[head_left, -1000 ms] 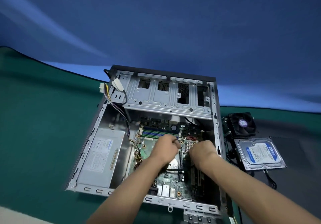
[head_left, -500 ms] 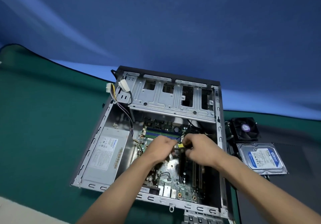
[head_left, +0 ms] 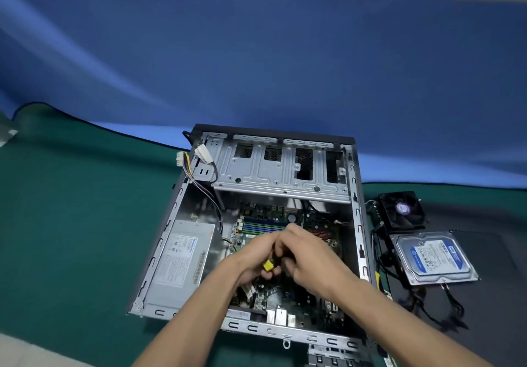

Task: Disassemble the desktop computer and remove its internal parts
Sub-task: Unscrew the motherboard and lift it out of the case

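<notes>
Both forearms extended forward, left hand (head_left: 253,255) and right hand (head_left: 308,255) touching, fingers (head_left: 281,265) curled together

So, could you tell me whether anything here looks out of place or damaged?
Nothing looks damaged. Only the white plugs hang loose over the case's far left corner, unplugged, which fits a teardown.

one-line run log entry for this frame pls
left hand + right hand: together on yellow connector over motherboard | power supply in case | hard drive, fan out
</notes>
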A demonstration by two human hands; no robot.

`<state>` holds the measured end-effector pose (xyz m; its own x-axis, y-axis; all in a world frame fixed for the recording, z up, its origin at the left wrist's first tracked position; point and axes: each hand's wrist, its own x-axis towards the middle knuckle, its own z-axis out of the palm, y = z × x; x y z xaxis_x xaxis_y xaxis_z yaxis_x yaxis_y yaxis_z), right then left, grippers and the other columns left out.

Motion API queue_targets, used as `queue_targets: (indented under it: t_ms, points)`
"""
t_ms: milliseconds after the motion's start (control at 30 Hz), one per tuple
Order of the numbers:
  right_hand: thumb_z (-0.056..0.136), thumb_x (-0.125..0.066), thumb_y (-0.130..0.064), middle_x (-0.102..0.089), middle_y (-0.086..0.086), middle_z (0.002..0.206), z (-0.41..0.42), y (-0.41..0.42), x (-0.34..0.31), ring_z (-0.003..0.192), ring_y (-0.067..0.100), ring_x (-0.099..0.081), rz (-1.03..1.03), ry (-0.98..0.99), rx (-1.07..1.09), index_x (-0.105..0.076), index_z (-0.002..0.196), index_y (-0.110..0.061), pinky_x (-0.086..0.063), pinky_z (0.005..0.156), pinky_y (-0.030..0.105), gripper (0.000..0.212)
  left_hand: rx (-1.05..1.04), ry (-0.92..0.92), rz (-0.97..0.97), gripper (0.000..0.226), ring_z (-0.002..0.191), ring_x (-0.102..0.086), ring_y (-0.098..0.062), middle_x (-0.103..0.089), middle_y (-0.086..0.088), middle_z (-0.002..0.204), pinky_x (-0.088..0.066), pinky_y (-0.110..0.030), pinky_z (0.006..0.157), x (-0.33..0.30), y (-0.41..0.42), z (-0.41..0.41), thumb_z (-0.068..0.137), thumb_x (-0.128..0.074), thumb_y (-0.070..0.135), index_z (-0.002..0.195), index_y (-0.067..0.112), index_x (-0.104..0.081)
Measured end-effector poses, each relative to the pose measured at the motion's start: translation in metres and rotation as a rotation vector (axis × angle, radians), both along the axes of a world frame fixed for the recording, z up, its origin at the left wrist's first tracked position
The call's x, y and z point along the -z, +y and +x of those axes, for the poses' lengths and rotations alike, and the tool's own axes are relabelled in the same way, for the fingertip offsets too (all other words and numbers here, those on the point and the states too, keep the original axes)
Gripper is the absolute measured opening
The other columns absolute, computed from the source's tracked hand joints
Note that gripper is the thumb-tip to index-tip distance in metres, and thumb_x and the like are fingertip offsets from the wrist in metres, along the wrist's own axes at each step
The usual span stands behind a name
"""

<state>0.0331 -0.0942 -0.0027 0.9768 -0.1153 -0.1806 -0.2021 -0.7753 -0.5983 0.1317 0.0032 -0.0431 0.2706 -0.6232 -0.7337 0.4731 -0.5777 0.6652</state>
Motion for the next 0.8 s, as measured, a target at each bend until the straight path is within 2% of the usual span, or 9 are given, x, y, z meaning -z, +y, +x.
queue_targets:
  t_ms: [100,200,267,300,367,433,533,633,800]
  points:
    - [0.083,-0.055,-0.011,-0.039,-0.012,0.097,-0.004,-0.002,0.002,0.087,0.014,-0.047,0.065,-0.058,0.122,-0.042,0.091,-0.027,-0.044,0.076,0.032,0.022,0.026,-0.026,0.005,0.033,0.041,-0.035,-0.01,-0.038,0.005,0.044,-0.022,-0.018,0.037,-0.005,0.001,-0.001,0.097,-0.036,0.026,0.067,0.017,-0.047]
    - [0.08,-0.059,-0.022,-0.044,-0.011,0.114,-0.002,-0.014,0.004,0.108,0.013,-0.039,-0.147,-0.099,0.108,-0.047,0.115,-0.025,-0.034,0.089,0.024,0.037,0.072,-0.192,0.032,0.044,0.035,-0.027,-0.009,-0.035,0.007,0.038,-0.02,-0.018,0.036,-0.019,-0.005,0.0,0.097,-0.04,0.03,0.057,0.016,-0.05]
    - [0.08,-0.059,-0.026,-0.044,-0.012,0.13,0.0,-0.025,0.006,0.122,0.013,-0.031,-0.218,-0.047,0.079,-0.044,0.13,-0.027,-0.029,0.1,0.027,0.052,0.125,-0.366,0.024,0.046,0.032,-0.028,-0.01,-0.039,0.007,0.035,-0.021,-0.019,0.038,-0.033,-0.013,0.0,0.095,-0.041,0.025,0.052,0.014,-0.051]
    - [0.082,-0.06,-0.028,-0.044,-0.011,0.132,0.002,-0.028,0.005,0.126,0.013,-0.029,-0.189,-0.006,0.093,-0.045,0.13,-0.03,-0.029,0.102,0.03,0.05,0.146,-0.446,0.011,0.045,0.033,-0.03,-0.01,-0.041,0.006,0.036,-0.022,-0.022,0.04,-0.04,-0.017,0.001,0.094,-0.042,0.022,0.051,0.012,-0.051]
    - [0.083,-0.061,-0.032,-0.05,-0.007,0.125,0.007,-0.034,-0.001,0.126,0.015,-0.032,-0.064,0.066,0.158,-0.055,0.114,-0.034,-0.034,0.102,0.035,0.032,0.222,-0.625,0.003,0.045,0.036,-0.033,-0.01,-0.042,0.006,0.038,-0.025,-0.025,0.045,-0.054,-0.023,0.003,0.092,-0.045,0.021,0.048,0.013,-0.051]
    - [0.083,-0.061,-0.03,-0.058,-0.005,0.101,0.013,-0.041,-0.007,0.112,0.018,-0.046,-0.005,0.081,0.189,-0.056,0.089,-0.029,-0.042,0.088,0.034,0.008,0.335,-0.835,0.031,0.043,0.043,-0.039,-0.013,-0.044,0.004,0.044,-0.028,-0.027,0.048,-0.067,-0.026,0.008,0.092,-0.046,0.028,0.052,0.013,-0.053]
    - [0.088,-0.057,-0.029,-0.057,-0.003,0.069,0.02,-0.05,-0.019,0.069,0.018,-0.054,0.159,0.115,0.253,-0.057,0.077,-0.016,-0.039,0.061,0.031,0.017,0.416,-1.11,0.074,0.035,0.062,-0.051,-0.022,-0.056,-0.001,0.062,-0.031,-0.03,0.053,-0.084,-0.03,0.02,0.092,-0.046,0.034,0.063,0.017,-0.055]
    - [0.091,-0.056,-0.029,-0.06,0.0,0.069,0.025,-0.053,-0.026,0.058,0.013,-0.049,0.261,0.122,0.301,-0.063,0.085,-0.011,-0.036,0.059,0.03,0.02,0.433,-1.305,0.104,0.037,0.076,-0.058,-0.024,-0.064,-0.002,0.076,-0.036,-0.031,0.06,-0.092,-0.034,0.029,0.093,-0.042,0.044,0.079,0.017,-0.061]
    - [0.09,-0.056,-0.03,-0.053,-0.007,0.061,0.032,-0.052,-0.034,0.049,0.0,-0.045,0.306,0.062,0.347,-0.06,0.082,-0.007,-0.035,0.058,0.028,0.024,0.273,-1.351,0.102,0.046,0.059,-0.048,-0.025,-0.047,-0.001,0.053,-0.029,-0.03,0.05,-0.09,-0.04,0.041,0.092,-0.041,0.042,0.055,0.014,-0.041]
